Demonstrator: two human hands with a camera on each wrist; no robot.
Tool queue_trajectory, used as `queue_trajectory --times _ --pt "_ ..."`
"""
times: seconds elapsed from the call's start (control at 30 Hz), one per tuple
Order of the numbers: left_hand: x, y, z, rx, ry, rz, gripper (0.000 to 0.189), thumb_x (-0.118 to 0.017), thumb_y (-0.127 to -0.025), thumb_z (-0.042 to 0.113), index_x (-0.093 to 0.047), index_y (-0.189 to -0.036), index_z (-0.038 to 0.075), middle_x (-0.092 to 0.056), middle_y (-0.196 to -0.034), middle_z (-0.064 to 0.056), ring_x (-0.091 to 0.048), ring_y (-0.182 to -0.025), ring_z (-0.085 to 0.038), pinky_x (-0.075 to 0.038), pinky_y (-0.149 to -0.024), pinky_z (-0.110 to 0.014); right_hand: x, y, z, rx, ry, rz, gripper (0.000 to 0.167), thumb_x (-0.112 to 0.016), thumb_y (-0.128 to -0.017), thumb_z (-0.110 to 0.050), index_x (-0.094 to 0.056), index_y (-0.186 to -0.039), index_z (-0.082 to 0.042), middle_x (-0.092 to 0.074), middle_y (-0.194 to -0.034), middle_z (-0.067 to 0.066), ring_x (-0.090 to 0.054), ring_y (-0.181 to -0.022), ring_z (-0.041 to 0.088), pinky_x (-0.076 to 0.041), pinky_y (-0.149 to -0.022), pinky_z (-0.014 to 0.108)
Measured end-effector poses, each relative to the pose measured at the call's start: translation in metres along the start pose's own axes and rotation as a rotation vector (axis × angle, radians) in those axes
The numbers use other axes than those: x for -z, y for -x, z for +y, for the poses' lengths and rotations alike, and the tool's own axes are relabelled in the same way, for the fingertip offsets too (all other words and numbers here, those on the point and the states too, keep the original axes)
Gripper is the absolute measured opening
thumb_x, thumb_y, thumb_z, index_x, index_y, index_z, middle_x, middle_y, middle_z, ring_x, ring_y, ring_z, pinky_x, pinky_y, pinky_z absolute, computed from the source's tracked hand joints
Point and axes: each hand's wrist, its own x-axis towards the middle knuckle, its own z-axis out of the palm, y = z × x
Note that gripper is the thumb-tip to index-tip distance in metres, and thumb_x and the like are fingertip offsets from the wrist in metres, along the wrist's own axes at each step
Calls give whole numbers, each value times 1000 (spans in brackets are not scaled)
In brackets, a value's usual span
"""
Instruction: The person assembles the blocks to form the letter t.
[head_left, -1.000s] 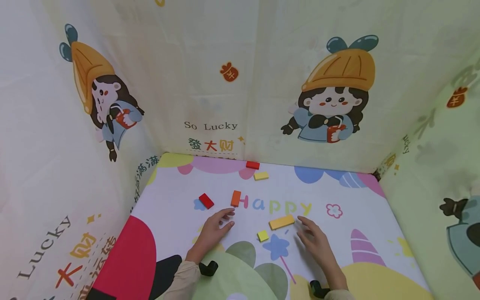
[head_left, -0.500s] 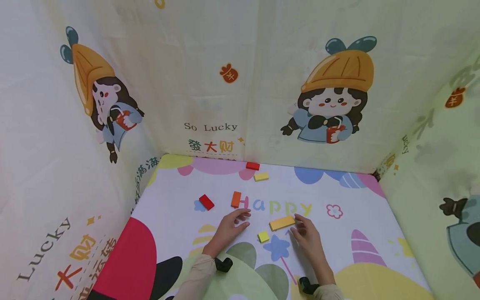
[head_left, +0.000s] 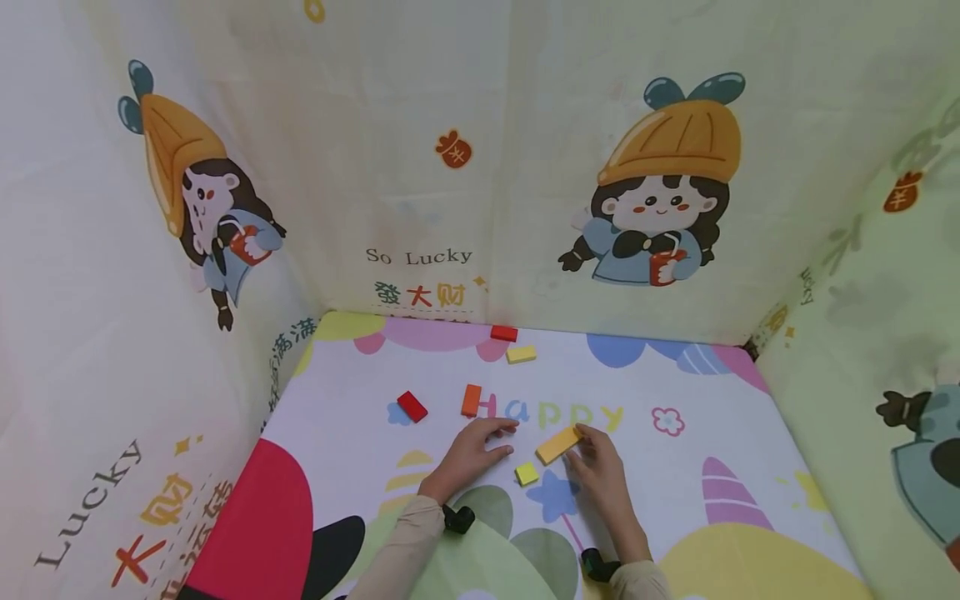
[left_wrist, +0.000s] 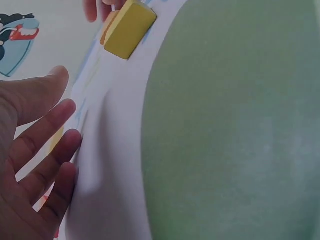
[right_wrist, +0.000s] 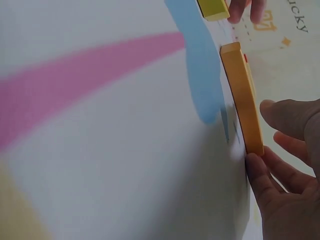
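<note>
A long orange-yellow block (head_left: 557, 446) lies aslant on the mat in the head view. My right hand (head_left: 600, 467) touches its right end with the fingertips; in the right wrist view the thumb (right_wrist: 287, 117) stands apart from the long side of the block. Left of it, my left hand (head_left: 472, 454) hovers over the mat with spread, relaxed fingers and holds nothing. Between the hands sits a small yellow block (head_left: 527, 474), seen larger in the left wrist view. An orange block (head_left: 471, 401) lies just beyond the left hand, and a red block (head_left: 412, 407) farther left.
At the back of the printed mat (head_left: 442, 358) lie a second red block (head_left: 504, 333) and a pale yellow block (head_left: 521, 355). Printed cloth walls (head_left: 337, 167) rise behind and on both sides. Each wrist wears a small black camera.
My right hand has moved left onto the end of the long block, which has turned, its right end swinging away and slightly left. The left hand has moved right, nearer the small yellow block.
</note>
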Motion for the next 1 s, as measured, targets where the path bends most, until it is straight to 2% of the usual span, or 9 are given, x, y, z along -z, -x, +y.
queue_trajectory --times 0.1,0.3,0.5,0.63,0.77,0.9,1.0 --pt "-1 -3 0 -1 -14 -11 44 -73 -99 24 -63 -142 23 -69 -135 6 -65 -117 -13 -54 -105 -33 -2 -1 1 1 -8 -5 51 -78 -85 8 -61 -133 8 -66 -126 26 -67 -109 41 -58 -95 50" --pt "-6 -8 -2 16 -49 -23 43 -74 -98 27 -65 -141 25 -69 -133 10 -63 -112 -9 -54 -103 -31 -5 -3 5 1 -14 -63 56 -79 -86 5 -58 -137 7 -62 -136 26 -62 -122 42 -54 -101 55" --pt "-7 -12 2 -4 -97 -29 45 -76 -97 27 -65 -141 24 -71 -129 11 -61 -108 -10 -53 -98 -31 -7 -6 8 122 39 -91 62 -86 -82 -2 -58 -136 9 -60 -137 29 -60 -124 47 -56 -94 56" --pt "-8 -16 3 -7 -135 -46 47 -77 -96 29 -65 -142 26 -70 -133 11 -62 -118 -13 -51 -106 -37 -9 -6 9 156 86 -134 70 -89 -80 -10 -56 -139 9 -56 -142 32 -55 -131 50 -52 -100 61" --pt "-12 -18 1 12 -168 -70 50 -76 -96 33 -62 -145 31 -67 -141 12 -58 -131 -15 -46 -114 -44 -8 -7 8 129 109 -187 75 -89 -81 -17 -54 -144 6 -52 -148 29 -50 -139 49 -43 -110 65" --pt "-16 -20 -1 9 -194 -74 53 -76 -96 35 -60 -146 34 -65 -144 12 -57 -132 -16 -46 -114 -45 -6 -9 8 131 123 -227 75 -88 -84 -22 -54 -145 4 -51 -152 26 -49 -141 49 -42 -112 65" --pt "-19 -23 -1 -10 -218 -79 55 -77 -95 37 -59 -147 34 -64 -145 11 -56 -130 -15 -46 -113 -45 -5 -11 8 164 139 -238 72 -88 -84 -23 -57 -142 4 -53 -152 26 -50 -139 50 -41 -112 67"
